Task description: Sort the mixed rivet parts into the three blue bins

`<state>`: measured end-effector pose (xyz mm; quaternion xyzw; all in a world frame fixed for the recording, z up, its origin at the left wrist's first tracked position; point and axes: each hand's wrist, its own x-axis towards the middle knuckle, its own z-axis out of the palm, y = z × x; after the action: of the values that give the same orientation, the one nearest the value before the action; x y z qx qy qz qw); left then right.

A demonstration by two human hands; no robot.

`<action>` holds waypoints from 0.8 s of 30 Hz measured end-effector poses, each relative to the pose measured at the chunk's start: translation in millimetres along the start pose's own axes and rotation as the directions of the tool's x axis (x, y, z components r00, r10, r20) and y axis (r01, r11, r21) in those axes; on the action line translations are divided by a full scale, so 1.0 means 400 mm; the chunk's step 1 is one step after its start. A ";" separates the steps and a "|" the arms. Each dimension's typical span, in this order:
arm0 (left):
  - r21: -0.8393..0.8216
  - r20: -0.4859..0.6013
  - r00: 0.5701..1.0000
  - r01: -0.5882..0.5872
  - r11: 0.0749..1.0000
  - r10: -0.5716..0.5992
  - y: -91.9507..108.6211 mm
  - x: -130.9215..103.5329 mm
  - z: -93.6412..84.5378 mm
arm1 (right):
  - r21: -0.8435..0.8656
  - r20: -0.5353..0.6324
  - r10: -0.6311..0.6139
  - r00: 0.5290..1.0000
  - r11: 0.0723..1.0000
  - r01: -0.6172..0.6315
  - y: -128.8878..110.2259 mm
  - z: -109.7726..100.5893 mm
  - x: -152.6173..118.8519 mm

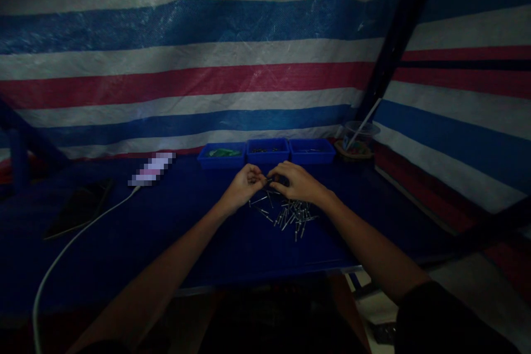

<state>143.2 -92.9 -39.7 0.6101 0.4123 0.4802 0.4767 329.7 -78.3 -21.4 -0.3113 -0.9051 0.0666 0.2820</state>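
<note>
My left hand [248, 183] and my right hand [296, 180] meet above the blue table [244, 249], with fingertips pinched close together. Something small and dark is between them, too dim and too covered by the fingers to name. Under and beside my right hand lies a loose pile of thin metal pins [293, 214], each with a thicker part, like blind rivets. Several more pins [264, 213] are scattered just below the fingertips. Both hands are closed.
Behind my hands stand three blue trays: the left tray [201, 161] holds green material, the middle tray [267, 159] and right tray [312, 159] small metal parts. A clear tub [365, 130] stands at right. At left lie a dark tablet-like object [78, 207], a lit phone [153, 169] and a white cable [78, 235].
</note>
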 end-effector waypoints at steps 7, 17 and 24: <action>-0.039 -0.017 0.999 0.027 0.999 -0.028 0.018 -0.012 0.017 | -0.202 -0.250 -0.083 0.965 0.979 0.031 -0.024 -0.039 -0.005; 0.749 0.444 0.884 -0.457 0.480 0.150 0.004 -0.041 0.076 | -0.244 -0.760 -0.014 0.650 0.933 -0.265 -0.025 -0.165 0.060; 0.801 0.480 0.872 -0.481 0.356 0.099 0.015 -0.022 0.087 | -0.262 -0.291 0.351 0.890 0.866 -0.427 0.068 0.006 0.027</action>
<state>175.7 -109.1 -38.4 0.9067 0.3950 0.1418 0.0417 335.6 -49.9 -26.5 -0.5352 -0.7822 -0.0618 0.3128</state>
